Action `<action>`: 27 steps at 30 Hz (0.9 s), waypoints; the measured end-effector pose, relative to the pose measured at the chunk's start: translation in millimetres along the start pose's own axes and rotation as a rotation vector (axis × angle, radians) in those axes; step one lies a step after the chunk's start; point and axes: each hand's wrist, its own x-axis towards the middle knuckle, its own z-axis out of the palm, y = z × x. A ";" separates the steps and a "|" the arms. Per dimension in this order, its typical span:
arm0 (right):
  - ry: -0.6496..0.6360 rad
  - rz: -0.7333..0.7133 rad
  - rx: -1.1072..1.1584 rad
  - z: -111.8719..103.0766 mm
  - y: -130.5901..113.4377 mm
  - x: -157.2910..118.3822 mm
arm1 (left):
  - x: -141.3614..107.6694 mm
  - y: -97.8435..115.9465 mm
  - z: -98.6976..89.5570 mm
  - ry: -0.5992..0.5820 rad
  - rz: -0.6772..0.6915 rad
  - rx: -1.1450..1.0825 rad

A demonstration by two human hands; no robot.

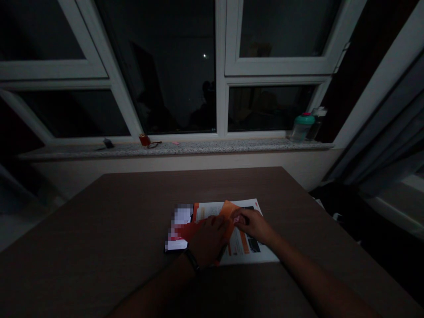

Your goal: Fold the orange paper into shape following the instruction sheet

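My left hand [209,238], with a dark band on its wrist, lies flat with fingers stretched over a folded sheet of orange paper [229,208]. A red pointed part [190,230] of paper sticks out on its left side. My right hand [254,224] is closed in a pinch at the right edge of the orange paper; a small pinkish-white patch shows at the fingertips, too dim to make out. Under both hands lies a printed magazine or booklet [268,254] with orange and white pages. Left of it is a phone [180,216] with a lit, blurred screen.
The brown table [132,198] runs up to a wall below the window. On the speckled sill [205,146] stand a small red jar [144,140], a small dark object [108,143] and a bottle with a green lid [303,126]. A grey curtain [380,128] hangs at right.
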 end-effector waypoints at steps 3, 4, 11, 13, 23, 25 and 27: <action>0.020 0.038 -0.027 -0.5 1.5 1.3 | 0.2 0.4 -0.3 -0.002 -0.004 -0.003; 0.034 0.048 -0.039 -1.1 2.3 2.1 | 0.3 0.4 -0.1 -0.003 -0.006 0.002; 0.128 0.053 -0.138 -4.5 16.3 12.2 | 0.1 -1.8 3.7 0.011 0.002 0.022; 0.156 0.068 -0.154 -4.9 20.6 14.6 | -0.3 -2.7 4.8 0.024 0.010 0.019; 0.331 0.165 -0.070 -12.0 27.9 7.2 | -0.6 -6.6 4.2 0.005 0.025 -0.007; 0.326 0.147 -0.049 -11.9 25.4 5.9 | -0.6 -6.0 2.5 0.000 0.027 -0.014; 0.287 0.108 -0.024 -10.8 20.0 4.5 | -0.6 -5.2 1.6 -0.004 0.027 -0.009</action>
